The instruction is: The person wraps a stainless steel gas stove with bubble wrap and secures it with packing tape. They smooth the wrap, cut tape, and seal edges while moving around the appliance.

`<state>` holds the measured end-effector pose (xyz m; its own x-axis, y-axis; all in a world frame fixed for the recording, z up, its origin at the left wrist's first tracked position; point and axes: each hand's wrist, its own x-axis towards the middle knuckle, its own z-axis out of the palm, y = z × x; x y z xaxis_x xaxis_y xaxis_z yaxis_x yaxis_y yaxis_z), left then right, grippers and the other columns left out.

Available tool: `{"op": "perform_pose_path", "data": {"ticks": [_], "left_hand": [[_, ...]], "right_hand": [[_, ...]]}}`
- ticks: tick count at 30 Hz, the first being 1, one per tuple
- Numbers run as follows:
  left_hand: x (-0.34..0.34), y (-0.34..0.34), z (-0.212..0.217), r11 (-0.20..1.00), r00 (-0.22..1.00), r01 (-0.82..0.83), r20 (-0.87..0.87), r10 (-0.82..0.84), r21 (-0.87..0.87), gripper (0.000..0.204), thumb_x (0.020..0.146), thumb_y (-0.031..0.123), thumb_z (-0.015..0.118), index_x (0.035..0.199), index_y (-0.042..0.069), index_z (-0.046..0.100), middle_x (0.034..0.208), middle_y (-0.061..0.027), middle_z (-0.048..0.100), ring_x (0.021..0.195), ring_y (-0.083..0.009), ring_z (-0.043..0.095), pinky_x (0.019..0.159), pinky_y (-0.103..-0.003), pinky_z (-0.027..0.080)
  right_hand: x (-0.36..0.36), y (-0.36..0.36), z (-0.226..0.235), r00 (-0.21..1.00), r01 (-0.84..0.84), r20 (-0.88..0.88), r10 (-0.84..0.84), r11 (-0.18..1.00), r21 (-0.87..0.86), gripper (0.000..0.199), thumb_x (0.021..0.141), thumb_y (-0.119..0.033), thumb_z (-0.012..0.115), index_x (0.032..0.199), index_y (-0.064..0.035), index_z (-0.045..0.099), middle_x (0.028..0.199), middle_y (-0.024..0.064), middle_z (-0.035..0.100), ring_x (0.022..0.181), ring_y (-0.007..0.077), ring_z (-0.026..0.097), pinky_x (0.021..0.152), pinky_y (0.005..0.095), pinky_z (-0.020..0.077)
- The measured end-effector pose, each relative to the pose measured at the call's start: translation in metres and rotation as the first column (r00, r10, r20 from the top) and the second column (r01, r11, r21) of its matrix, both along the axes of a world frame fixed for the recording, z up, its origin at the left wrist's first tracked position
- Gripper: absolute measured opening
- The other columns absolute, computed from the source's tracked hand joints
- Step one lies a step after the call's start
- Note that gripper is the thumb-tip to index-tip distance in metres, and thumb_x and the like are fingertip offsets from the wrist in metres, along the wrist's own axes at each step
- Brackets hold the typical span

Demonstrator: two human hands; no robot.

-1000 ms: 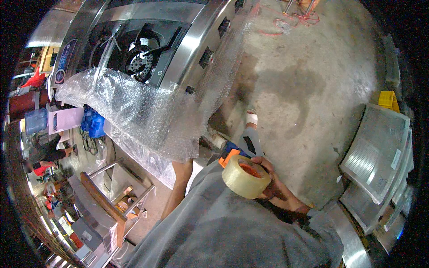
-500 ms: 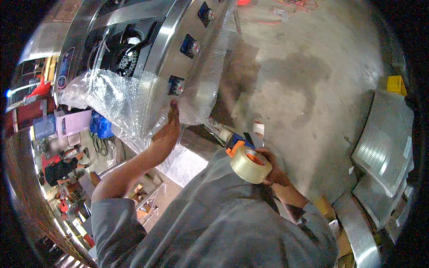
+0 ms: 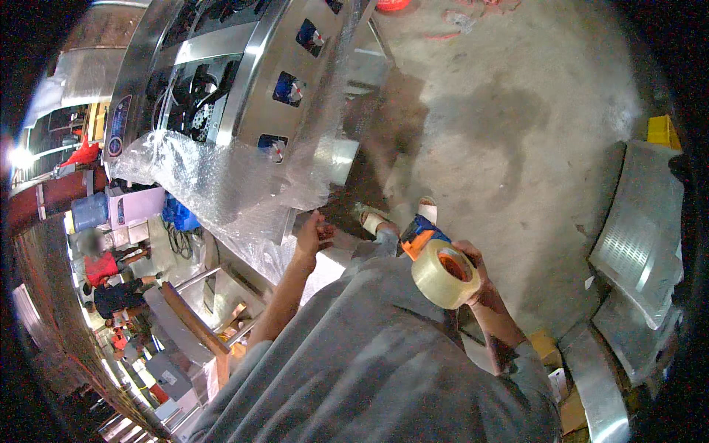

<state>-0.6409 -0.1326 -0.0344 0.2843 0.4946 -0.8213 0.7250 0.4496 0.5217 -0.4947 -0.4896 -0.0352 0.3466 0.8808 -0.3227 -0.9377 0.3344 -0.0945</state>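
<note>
My right hand (image 3: 475,275) grips a tape dispenser (image 3: 419,236) with orange and blue parts, loaded with a wide roll of clear packing tape (image 3: 437,284). It is held in front of my body, away from the wrapped appliance. My left hand (image 3: 313,235) is just off the lower corner of the bubble wrap (image 3: 221,181), fingers loosely bent and apart, with nothing visible in them. The wrap lies over the near end of a stainless steel gas stove (image 3: 247,96). Several square dark-and-blue openings with knobs line its front panel, partly under the film.
Concrete floor (image 3: 487,177) stretches to the right of the stove. Perforated metal panels (image 3: 639,229) and a yellow bin (image 3: 662,131) stand at the far right. On the left are a blue container (image 3: 90,213), a wooden-edged bench (image 3: 193,317) and people (image 3: 118,295) in the background.
My left hand has come off the wrapped front panel, moving down and toward my body. The tape dispenser in my right hand has shifted slightly right. The view has moved a little.
</note>
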Motion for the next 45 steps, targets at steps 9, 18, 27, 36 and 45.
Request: {"op": "perform_pose_path", "data": {"ticks": [9, 18, 27, 36, 45], "left_hand": [[0.069, -0.097, -0.021, 0.552, 0.957, 0.040, 0.190, 0.217, -0.833, 0.090, 0.085, 0.079, 0.045, 0.133, 0.003, 0.054, 0.123, -0.0184, 0.064, 0.107, -0.0330, 0.064, 0.101, -0.049, 0.048], [0.045, -0.073, -0.097, 0.467, 0.679, -0.137, 0.261, 0.686, -0.874, 0.039, 0.102, 0.023, 0.051, 0.133, 0.000, 0.053, 0.130, -0.0132, 0.060, 0.111, -0.0223, 0.063, 0.095, -0.037, 0.053], [0.004, -0.022, -0.129, 0.544, 0.595, -0.417, 0.234, 0.769, -0.729, 0.032, 0.098, 0.002, 0.048, 0.129, -0.007, 0.050, 0.124, -0.0132, 0.059, 0.103, -0.0174, 0.061, 0.092, -0.022, 0.054], [-0.022, 0.044, -0.149, 0.825, 0.760, -0.549, 0.329, 0.560, -0.135, 0.031, 0.097, 0.007, 0.046, 0.124, -0.006, 0.053, 0.126, -0.0175, 0.059, 0.113, -0.0203, 0.058, 0.094, -0.024, 0.050], [-0.007, 0.074, -0.137, 0.543, 0.251, -0.682, 0.540, 0.803, -0.490, 0.034, 0.095, 0.012, 0.050, 0.125, -0.003, 0.055, 0.130, -0.0166, 0.058, 0.118, -0.0241, 0.055, 0.100, -0.032, 0.045]], "right_hand": [[-0.005, -0.015, -0.048, 0.949, 0.076, 0.311, -0.049, 0.994, -0.074, 0.063, 0.084, -0.019, 0.076, 0.137, -0.0103, 0.043, 0.122, 0.0157, 0.064, 0.101, 0.0240, 0.067, 0.086, 0.0397, 0.0574], [-0.030, 0.013, -0.061, 0.976, 0.019, 0.216, 0.018, 0.985, -0.169, 0.063, 0.086, -0.023, 0.074, 0.139, -0.0137, 0.042, 0.135, 0.0129, 0.054, 0.114, 0.0282, 0.060, 0.097, 0.0426, 0.0519], [-0.035, 0.048, -0.105, 0.976, -0.208, -0.110, 0.189, 0.955, -0.212, 0.063, 0.088, -0.025, 0.073, 0.141, -0.0135, 0.042, 0.141, 0.0123, 0.050, 0.123, 0.0288, 0.054, 0.102, 0.0450, 0.0482], [-0.037, 0.137, -0.135, 0.915, -0.312, -0.311, 0.259, 0.940, -0.134, 0.055, 0.090, -0.034, 0.067, 0.136, -0.0108, 0.048, 0.132, 0.0125, 0.057, 0.116, 0.0281, 0.058, 0.097, 0.0439, 0.0505], [-0.040, 0.199, -0.112, 0.909, -0.324, -0.270, 0.318, 0.946, 0.021, 0.053, 0.093, -0.046, 0.058, 0.129, -0.0074, 0.057, 0.119, 0.0119, 0.066, 0.097, 0.0259, 0.068, 0.083, 0.0397, 0.0576]]}}
